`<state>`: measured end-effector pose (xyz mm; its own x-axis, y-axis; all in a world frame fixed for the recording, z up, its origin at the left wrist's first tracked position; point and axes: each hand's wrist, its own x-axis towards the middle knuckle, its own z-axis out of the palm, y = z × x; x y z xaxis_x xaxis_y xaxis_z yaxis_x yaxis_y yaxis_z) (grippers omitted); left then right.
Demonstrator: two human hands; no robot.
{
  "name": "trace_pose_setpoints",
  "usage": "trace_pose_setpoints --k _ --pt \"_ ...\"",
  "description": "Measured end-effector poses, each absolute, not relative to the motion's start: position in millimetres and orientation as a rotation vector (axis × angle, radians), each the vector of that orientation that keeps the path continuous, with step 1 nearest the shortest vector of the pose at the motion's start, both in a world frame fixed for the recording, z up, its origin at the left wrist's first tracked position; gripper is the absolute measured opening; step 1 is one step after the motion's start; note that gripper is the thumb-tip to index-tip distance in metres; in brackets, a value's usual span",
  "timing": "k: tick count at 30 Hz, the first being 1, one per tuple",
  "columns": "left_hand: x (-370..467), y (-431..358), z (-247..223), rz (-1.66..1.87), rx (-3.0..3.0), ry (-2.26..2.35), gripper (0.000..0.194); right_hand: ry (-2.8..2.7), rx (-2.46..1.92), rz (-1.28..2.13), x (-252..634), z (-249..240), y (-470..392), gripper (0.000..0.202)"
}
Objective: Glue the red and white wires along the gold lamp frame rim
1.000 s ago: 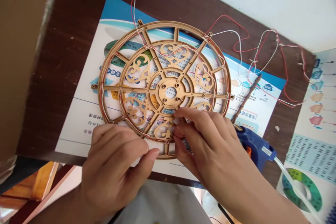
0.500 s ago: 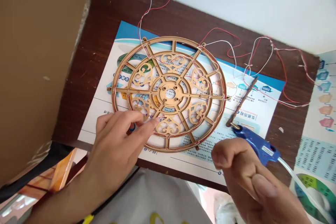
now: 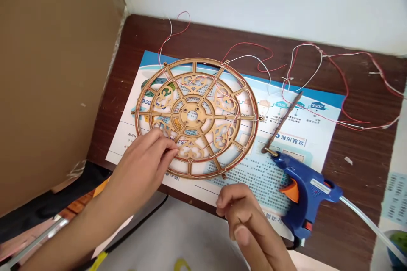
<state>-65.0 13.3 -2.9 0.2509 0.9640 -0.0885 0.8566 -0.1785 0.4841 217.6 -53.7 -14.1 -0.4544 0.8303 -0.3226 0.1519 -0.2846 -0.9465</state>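
Note:
A round gold frame (image 3: 190, 117) with spokes and scroll-shaped ornaments lies flat on a printed sheet (image 3: 251, 186). Thin red and white wires (image 3: 237, 110) run along its rings. My left hand (image 3: 148, 154) is over the lower left of the frame, its thumb and fingers pinched together at the inner ring, where a red wire shows; the exact grip is partly hidden. My right hand (image 3: 251, 220), fingers curled in with nothing visible in them, hovers at the near edge. To its right a blue glue gun (image 3: 305, 190) with an orange trigger lies on its side.
A brown stick (image 3: 282, 123) lies against the glue gun's nozzle. Loose wires (image 3: 346, 89) trail to the right over the dark wooden table (image 3: 352, 194). A cardboard panel (image 3: 57, 72) stands at the left and a white wall (image 3: 254, 4) at the back. A green-topped pot (image 3: 397, 245) is at lower right.
The view has shifted, bringing more of the glue gun into sight. My right hand has moved left, away from the glue gun. My left hand stays at the frame's lower left, its fingertips drawn in.

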Motion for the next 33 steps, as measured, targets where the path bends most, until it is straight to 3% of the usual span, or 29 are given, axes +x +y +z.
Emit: trace_pose_setpoints --k 7,12,17,23,33 --pt "-63.3 9.0 18.7 0.301 1.994 1.519 0.016 -1.552 -1.228 1.54 222.2 -20.2 -44.3 0.016" --pt "-66.7 -2.2 45.2 0.585 1.945 1.431 0.031 -1.672 -1.278 1.338 216.8 -19.5 -34.1 0.012" --pt "-76.1 -9.8 16.0 0.893 2.044 1.443 0.037 -1.984 -1.251 0.953 196.0 -10.9 -11.7 0.01" --pt "-85.3 -15.6 -24.8 1.083 2.088 1.523 0.014 -2.243 -1.27 0.647 160.9 -6.1 25.7 0.019" --pt "-84.7 -10.6 -28.0 0.934 2.117 1.364 0.013 -2.539 -1.202 0.502 142.9 -5.0 45.9 0.015"
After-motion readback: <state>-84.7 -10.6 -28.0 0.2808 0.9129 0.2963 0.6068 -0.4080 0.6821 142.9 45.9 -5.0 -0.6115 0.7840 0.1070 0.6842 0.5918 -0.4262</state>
